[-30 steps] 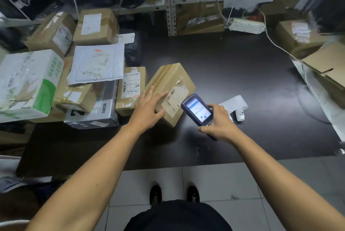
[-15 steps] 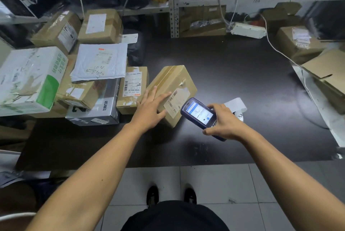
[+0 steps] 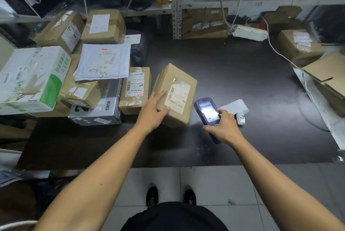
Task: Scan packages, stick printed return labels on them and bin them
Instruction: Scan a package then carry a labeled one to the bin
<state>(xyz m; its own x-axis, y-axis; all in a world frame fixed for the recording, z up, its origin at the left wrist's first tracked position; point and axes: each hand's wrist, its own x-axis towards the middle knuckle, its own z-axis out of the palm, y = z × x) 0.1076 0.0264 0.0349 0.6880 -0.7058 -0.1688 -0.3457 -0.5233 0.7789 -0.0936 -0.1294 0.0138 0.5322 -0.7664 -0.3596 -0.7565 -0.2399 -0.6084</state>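
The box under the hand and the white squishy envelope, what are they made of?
The box under the left hand looks like brown cardboard, matte, with a small tear and a paper label. The white envelope looks like thin plastic, probably padded: it is wrinkled and faintly shiny.

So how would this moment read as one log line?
step: scan | left hand: steadies cardboard box | right hand: holds scanner
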